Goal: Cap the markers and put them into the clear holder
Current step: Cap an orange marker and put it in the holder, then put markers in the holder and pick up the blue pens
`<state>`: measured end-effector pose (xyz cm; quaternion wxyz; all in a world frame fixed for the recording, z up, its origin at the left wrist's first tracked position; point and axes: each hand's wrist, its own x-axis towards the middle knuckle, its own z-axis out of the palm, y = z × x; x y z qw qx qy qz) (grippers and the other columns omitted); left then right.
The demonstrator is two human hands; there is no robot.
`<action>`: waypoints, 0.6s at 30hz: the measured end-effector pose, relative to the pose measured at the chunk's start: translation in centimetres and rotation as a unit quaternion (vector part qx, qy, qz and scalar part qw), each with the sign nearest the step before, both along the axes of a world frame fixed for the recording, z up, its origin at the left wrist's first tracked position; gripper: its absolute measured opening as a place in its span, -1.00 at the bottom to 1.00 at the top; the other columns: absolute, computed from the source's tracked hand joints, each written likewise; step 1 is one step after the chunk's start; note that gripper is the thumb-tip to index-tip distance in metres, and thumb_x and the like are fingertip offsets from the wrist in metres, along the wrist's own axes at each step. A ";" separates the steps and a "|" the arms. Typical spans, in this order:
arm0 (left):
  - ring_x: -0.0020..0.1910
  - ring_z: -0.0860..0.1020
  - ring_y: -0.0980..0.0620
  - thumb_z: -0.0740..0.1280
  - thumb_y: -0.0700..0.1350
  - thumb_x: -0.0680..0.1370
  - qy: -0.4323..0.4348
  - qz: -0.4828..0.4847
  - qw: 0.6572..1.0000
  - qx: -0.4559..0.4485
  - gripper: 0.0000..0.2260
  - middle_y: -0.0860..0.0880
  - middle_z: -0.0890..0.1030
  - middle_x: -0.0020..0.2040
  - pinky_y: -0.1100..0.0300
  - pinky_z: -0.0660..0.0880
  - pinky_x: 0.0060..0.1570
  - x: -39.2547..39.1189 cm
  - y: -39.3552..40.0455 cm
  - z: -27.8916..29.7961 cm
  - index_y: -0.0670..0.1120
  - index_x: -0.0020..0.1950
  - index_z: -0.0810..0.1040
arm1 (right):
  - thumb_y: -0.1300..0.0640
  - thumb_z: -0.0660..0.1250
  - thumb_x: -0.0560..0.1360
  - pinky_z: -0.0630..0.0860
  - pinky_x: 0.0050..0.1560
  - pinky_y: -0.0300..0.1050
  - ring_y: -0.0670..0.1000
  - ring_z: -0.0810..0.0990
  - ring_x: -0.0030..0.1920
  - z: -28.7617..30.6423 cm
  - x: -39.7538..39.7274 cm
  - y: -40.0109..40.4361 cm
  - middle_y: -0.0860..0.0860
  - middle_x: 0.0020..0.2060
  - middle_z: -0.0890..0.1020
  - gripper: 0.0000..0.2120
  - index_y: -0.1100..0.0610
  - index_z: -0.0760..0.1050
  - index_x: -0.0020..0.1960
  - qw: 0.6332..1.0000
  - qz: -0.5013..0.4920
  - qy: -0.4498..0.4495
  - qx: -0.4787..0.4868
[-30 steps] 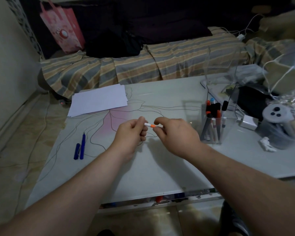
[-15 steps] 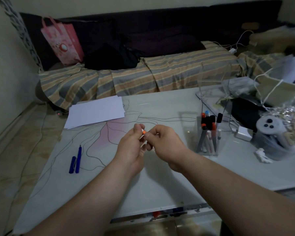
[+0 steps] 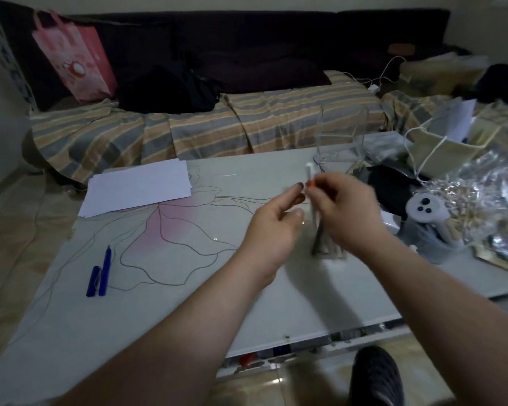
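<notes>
Hands risen and shifted right since a second ago | right hand (image 3: 342,212) pinches white marker (image 3: 309,173) upright — left hand (image 3: 272,227) released, just beside | clear holder (image 3: 329,244) behind them.

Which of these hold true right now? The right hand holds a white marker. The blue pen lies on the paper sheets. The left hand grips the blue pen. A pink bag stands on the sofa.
1. The right hand holds a white marker: true.
2. The blue pen lies on the paper sheets: false; it lies on the bare table, apart from them.
3. The left hand grips the blue pen: false; the hand is nowhere near the pen.
4. A pink bag stands on the sofa: true.
</notes>
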<state>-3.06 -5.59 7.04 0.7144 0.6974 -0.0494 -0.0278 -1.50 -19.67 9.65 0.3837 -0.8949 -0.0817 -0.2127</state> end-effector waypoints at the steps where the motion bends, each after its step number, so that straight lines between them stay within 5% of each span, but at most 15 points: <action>1: 0.26 0.56 0.19 0.27 -0.23 0.65 -0.010 -0.008 0.999 0.031 -0.59 0.17 0.63 0.26 0.26 0.45 0.27 -0.2 -0.8 -0.3 0.11 0.44 0.51 | 0.11 0.37 0.59 0.46 -0.09 -0.17 -0.11 0.59 -0.18 0.6 0.1 -1.4 -0.11 -0.19 0.64 -0.92 0.04 0.62 0.05 0.999 -0.038 -0.025 0.000; 3: 0.18 0.56 0.16 0.30 -0.18 0.63 -0.018 -0.024 0.994 0.107 -0.59 0.13 0.62 0.23 0.25 0.50 0.19 -0.5 -2.0 -1.0 0.18 0.43 0.51 | 0.11 0.36 0.60 0.45 -0.07 -0.21 -0.13 0.59 -0.14 1.1 0.4 -4.3 -0.14 -0.13 0.61 -0.78 -0.03 0.51 0.24 0.994 -0.096 -0.048 0.012; 7: 0.30 0.50 0.08 0.35 -0.12 0.59 -0.017 -0.053 0.980 0.192 -0.57 0.07 0.55 0.35 0.05 0.45 0.36 -0.5 -3.2 -2.6 0.14 0.45 0.49 | 0.15 0.35 0.61 0.55 -0.01 -0.01 0.05 0.65 -0.03 -0.4 0.5 -7.7 0.01 0.04 0.68 -0.58 -0.13 0.32 0.38 0.990 -0.125 -0.038 -0.051; 13: 0.18 0.54 0.10 0.37 -0.10 0.57 -0.001 -0.036 0.977 0.209 -0.66 0.10 0.60 0.24 0.13 0.50 0.24 -0.3 -2.7 -3.6 0.14 0.34 0.59 | 0.24 0.37 0.55 0.49 -0.10 -0.03 0.14 0.58 -0.04 -3.8 1.7 -8.4 0.06 -0.04 0.63 -0.79 0.07 0.60 0.17 0.974 -0.065 -0.013 -0.217; 18: 0.15 0.58 0.05 0.35 -0.11 0.60 0.000 -0.037 0.978 0.205 -0.70 0.11 0.60 0.08 0.14 0.52 0.17 -0.6 -1.5 -3.6 0.17 0.27 0.63 | 0.38 0.32 0.48 0.34 -0.12 -0.03 0.08 0.28 -0.05 -3.5 1.6 -7.4 0.06 -0.05 0.39 -0.61 0.06 0.67 0.19 0.940 -0.095 0.050 -0.324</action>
